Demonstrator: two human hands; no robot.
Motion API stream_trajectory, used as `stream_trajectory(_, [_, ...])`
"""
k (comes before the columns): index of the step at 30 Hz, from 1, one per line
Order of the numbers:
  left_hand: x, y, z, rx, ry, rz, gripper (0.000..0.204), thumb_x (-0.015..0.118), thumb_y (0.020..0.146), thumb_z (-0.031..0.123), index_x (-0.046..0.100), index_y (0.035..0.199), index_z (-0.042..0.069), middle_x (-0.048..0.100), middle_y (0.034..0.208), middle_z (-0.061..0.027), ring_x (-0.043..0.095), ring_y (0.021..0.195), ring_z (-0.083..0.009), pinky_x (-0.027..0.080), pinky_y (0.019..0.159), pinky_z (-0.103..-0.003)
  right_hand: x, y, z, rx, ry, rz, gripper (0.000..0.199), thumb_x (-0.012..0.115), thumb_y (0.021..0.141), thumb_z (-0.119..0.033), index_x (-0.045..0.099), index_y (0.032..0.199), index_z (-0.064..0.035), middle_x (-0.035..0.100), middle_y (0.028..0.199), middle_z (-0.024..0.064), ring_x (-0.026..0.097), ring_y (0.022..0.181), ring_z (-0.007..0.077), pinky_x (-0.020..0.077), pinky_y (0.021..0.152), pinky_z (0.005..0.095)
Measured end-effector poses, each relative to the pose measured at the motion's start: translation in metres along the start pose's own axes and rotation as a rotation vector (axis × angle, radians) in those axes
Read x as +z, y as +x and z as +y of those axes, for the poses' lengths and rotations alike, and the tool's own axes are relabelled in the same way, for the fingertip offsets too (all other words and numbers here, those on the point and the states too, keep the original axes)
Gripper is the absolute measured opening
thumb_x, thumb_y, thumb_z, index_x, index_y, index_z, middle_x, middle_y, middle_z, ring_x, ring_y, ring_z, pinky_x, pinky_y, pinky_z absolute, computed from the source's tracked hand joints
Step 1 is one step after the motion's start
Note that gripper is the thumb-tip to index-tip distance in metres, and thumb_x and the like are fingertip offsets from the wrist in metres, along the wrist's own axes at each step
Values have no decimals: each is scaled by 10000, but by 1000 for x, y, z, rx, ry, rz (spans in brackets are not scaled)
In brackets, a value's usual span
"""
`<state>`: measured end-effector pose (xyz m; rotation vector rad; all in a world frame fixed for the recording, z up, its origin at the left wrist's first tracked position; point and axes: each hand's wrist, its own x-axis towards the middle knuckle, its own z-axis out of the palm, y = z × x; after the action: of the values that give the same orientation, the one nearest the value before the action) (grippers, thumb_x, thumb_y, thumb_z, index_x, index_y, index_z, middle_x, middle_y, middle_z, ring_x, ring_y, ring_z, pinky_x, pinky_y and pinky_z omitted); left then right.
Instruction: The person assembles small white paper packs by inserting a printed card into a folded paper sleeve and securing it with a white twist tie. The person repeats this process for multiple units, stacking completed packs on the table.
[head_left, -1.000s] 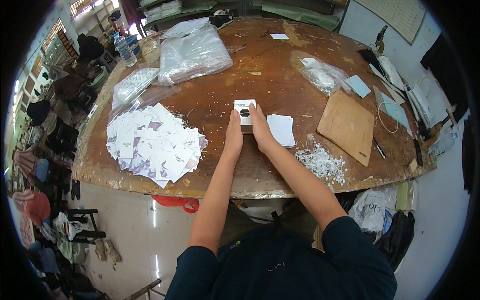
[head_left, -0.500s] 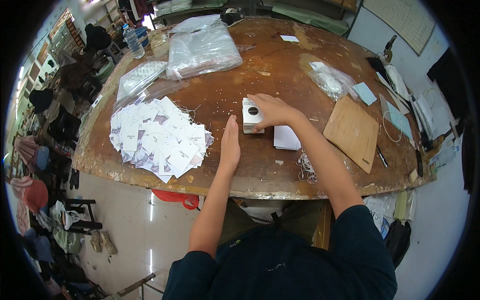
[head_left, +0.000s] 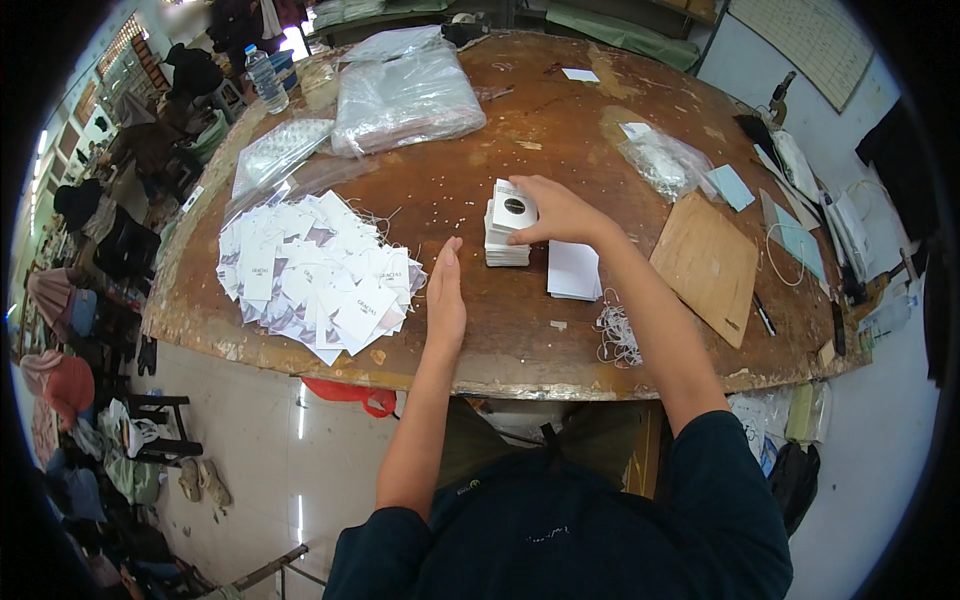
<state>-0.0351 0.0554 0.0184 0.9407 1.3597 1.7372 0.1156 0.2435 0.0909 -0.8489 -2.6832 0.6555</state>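
Note:
A small stack of white cards (head_left: 506,245) with a black round mark on top stands on the worn brown table (head_left: 520,130). My right hand (head_left: 553,211) rests on it, fingers gripping the top card (head_left: 514,208). My left hand (head_left: 445,298) lies flat on the table with straight fingers, holding nothing, just right of a spread heap of white printed tags (head_left: 310,270). A second low pile of plain white cards (head_left: 574,270) sits right of the stack.
A tangle of white strings (head_left: 618,335) lies near the front edge. A brown board (head_left: 708,262) is at the right. Clear plastic bags (head_left: 405,90) lie at the back, a smaller bag (head_left: 665,160) farther right. A water bottle (head_left: 266,80) stands back left.
My left hand slid away from the card stack toward the table's front edge and now lies flat. My right hand stayed on top of the stack.

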Motion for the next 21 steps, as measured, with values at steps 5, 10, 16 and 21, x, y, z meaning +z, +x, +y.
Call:
stream_trajectory(5, [-3, -3, 14, 12, -49, -27, 639, 333, 1072, 457, 346, 1497, -20, 449, 1491, -166, 394, 1410, -251, 283, 1167, -391, -10, -21, -25, -74, 114, 143, 1051, 843, 637, -426, 379, 1452, 49, 484, 1390, 262, 469, 1307, 381, 380, 1105, 422])
stream_trajectory(10, [-9, -33, 24, -329, -737, -366, 598, 404, 1059, 429, 258, 1536, 100, 459, 1467, -120, 510, 1303, -245, 450, 1062, -442, 23, -77, -76, -441, 68, 119, 1055, 859, 612, -345, 359, 1455, 47, 481, 1369, 249, 464, 1288, 397, 364, 1108, 441])
stream_trajectory(16, [-6, -65, 11, -431, -578, -284, 582, 605, 991, 210, 310, 1473, 73, 503, 1365, -105, 541, 1252, -226, 490, 1017, -397, 51, -112, -102, -405, -42, 144, 1039, 855, 615, -288, 348, 1472, 7, 462, 1377, 204, 447, 1302, 373, 325, 1116, 529])
stream_trajectory(21, [-1, -71, 7, -460, -616, -271, 523, 534, 1004, 229, 338, 1451, 39, 520, 1348, -131, 558, 1213, -244, 501, 994, -400, 56, -116, -106, -298, -17, 92, 1106, 883, 590, -346, 328, 1487, -11, 429, 1428, 211, 390, 1367, 380, 291, 1151, 532])
